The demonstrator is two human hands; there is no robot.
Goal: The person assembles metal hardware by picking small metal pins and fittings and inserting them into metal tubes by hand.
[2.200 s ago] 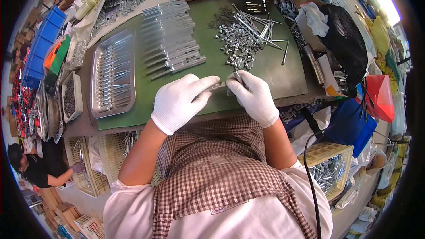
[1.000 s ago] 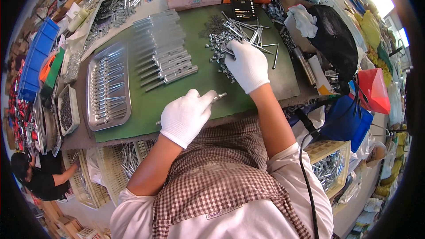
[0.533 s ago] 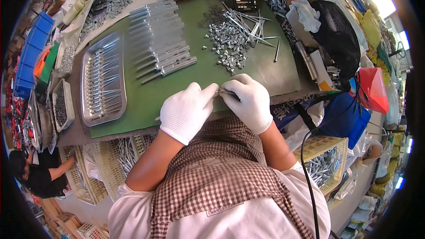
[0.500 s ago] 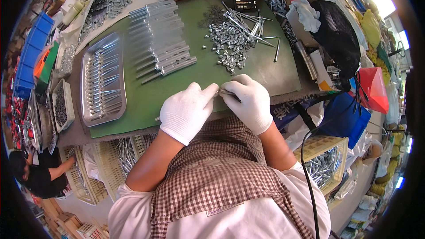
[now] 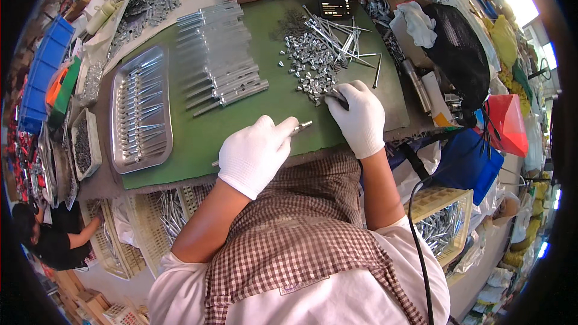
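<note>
Green matting [image 5: 198,138] covers my workbench, and I will place everything from it. On its near edge my left hand [image 5: 256,153], gloved in white, is closed around a thin metal rod [image 5: 301,126] whose capped tip pokes out past the fingers toward the right. My right hand [image 5: 360,117] rests on the mat's right side, fingertips pinched narrowly at the near fringe of the heap of small metal sleeves [image 5: 307,63]; I cannot tell whether a sleeve is actually between them. Finished rods [image 5: 220,66] lie in rows at the mat's middle, and a steel tray [image 5: 139,111] of more sits at its left edge. My worry: thick gloves blunt the pinch, so a sleeve could slip and roll off the near edge, or my wrist could scatter the heap.
</note>
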